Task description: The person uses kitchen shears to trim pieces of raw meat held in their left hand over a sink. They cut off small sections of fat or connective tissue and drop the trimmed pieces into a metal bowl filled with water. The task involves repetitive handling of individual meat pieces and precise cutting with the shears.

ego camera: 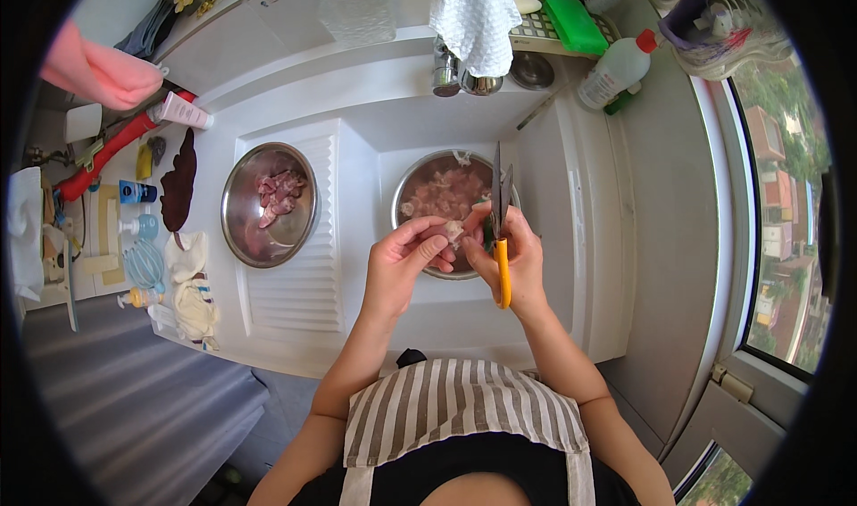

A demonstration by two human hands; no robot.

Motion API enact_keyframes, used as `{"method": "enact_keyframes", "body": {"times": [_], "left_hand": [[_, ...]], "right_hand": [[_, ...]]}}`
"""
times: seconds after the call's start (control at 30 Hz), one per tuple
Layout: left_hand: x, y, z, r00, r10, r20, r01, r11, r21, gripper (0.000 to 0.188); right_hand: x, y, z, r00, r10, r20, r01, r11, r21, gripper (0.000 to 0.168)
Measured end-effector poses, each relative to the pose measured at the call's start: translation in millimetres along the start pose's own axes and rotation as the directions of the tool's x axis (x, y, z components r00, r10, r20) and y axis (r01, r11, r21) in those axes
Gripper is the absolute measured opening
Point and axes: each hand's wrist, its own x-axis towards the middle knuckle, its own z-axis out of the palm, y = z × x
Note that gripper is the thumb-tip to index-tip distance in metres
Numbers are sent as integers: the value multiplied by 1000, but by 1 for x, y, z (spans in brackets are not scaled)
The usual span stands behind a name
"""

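My left hand [407, 255] pinches a small pale piece of raw meat [454, 231] over a steel bowl [396, 201]. This bowl stands in the sink basin and holds raw meat pieces [442, 191] in pinkish liquid. My right hand [512, 255] holds scissors [501, 258] with orange handles, blades pointing away from me, while its fingertips touch the same piece. Something green shows behind the right fingers, partly hidden. On the ribbed drainboard at the left, another steel bowl [231, 218] contains several pieces of raw pinkish meat [278, 195].
A white cloth [474, 17] hangs over the chrome faucet [445, 71] behind the basin. A white bottle with a red cap [619, 67] stands at the back right. Dark [179, 185] and cream cloths [191, 285] lie along the left edge. The window [776, 225] is at the right.
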Motion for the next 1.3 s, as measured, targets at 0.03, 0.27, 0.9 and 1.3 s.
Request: {"method": "enact_keyframes", "body": {"times": [0.03, 0.27, 0.9, 1.3], "left_hand": [[0, -1, 0, 1000, 14, -10, -14, 1000, 15, 25], [-3, 2, 7, 981, 194, -6, -182, 933, 310, 26], [-10, -6, 6, 940, 328, 96, -337, 845, 415, 27], [-20, 9, 5, 966, 225, 131, -260, 810, 525, 25]], "right_hand": [[0, -1, 1, 1000, 6, -2, -6, 1000, 3, 41], [2, -4, 7, 1000, 21, -18, -20, 1000, 19, 41], [-5, -15, 4, 922, 372, 106, -385, 864, 323, 35], [-8, -17, 4, 933, 356, 52, -344, 841, 417, 38]]}}
